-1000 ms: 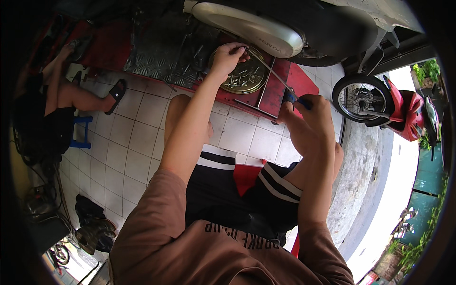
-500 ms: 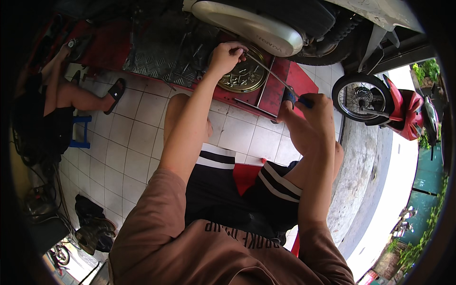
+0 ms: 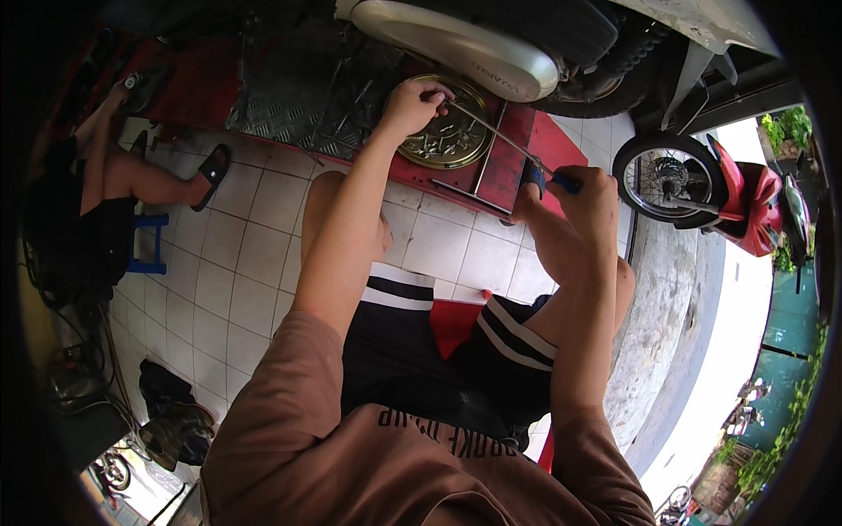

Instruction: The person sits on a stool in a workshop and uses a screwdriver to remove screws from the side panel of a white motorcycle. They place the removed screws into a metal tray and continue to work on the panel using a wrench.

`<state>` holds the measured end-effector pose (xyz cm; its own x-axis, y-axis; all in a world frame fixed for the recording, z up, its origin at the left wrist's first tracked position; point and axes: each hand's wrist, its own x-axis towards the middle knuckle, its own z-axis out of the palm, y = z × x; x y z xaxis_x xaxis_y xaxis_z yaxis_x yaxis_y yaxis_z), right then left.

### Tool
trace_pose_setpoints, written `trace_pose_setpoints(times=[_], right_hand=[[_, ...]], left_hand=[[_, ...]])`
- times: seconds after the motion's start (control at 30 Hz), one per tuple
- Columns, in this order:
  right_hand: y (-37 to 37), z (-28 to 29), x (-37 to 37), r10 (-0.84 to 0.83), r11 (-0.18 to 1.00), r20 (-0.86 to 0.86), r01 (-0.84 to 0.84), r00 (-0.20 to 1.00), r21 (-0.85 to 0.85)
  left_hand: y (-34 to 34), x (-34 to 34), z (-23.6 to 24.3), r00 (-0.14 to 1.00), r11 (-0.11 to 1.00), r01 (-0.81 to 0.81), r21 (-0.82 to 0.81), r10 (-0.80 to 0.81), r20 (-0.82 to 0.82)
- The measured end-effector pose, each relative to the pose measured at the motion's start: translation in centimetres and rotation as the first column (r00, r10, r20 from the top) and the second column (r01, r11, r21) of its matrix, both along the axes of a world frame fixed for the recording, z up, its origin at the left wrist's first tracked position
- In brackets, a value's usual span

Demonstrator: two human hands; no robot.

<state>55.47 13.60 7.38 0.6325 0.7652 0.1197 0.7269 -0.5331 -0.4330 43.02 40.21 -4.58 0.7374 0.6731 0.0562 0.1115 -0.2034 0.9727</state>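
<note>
Blue-handled tool (image 3: 497, 133) slants between left hand (image 3: 415, 107), pinching its far end, and right hand (image 3: 591, 196), gripping its handle (image 3: 567, 183).

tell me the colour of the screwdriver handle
Blue; the screwdriver handle shows best in the head view.

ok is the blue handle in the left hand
No, the right hand holds the blue handle.

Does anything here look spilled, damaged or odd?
Nothing clearly stands out. The round golden metal tray rests on the red metal platform without visible spills. The red motorcycle with black tyre appears sideways, probably just the fisheye view.
</note>
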Motion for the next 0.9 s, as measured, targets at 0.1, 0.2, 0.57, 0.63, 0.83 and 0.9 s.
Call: trace_pose_setpoints(times=[0.1,0.2,0.57,0.63,0.83,0.9], right_hand=[[-0.1,-0.1,0.2,-0.001,1.000,-0.032,0.001,0.999,0.000],[0.1,0.3,-0.1,0.006,1.000,-0.046,-0.007,0.999,-0.008],[2.5,-2.3,-5.0,0.184,0.983,-0.185,-0.183,0.965,0.028],[2.7,-2.5,-6.2,0.240,0.971,-0.238,-0.238,0.941,0.037],[2.0,-3.4,-7.3,0.239,0.971,-0.588,-0.208,0.773,0.122],[1.7,-3.0,-6.9,0.172,0.985,-0.730,-0.130,0.662,0.114]], left_hand=[[-0.3,-0.1,0.5,0.999,0.991,0.001,-0.132,0.005,0.047],[-0.2,-0.2,0.5,0.980,0.964,0.034,-0.264,0.020,0.199],[-1.1,0.4,1.6,0.883,0.945,-0.322,0.056,0.279,0.377],[-1.8,0.6,2.6,0.876,0.918,-0.358,0.168,0.269,0.400],[-6.4,3.2,8.0,0.918,0.899,-0.233,0.371,0.078,0.389],[-8.0,5.2,8.9,0.928,0.903,-0.142,0.406,-0.021,0.372]])
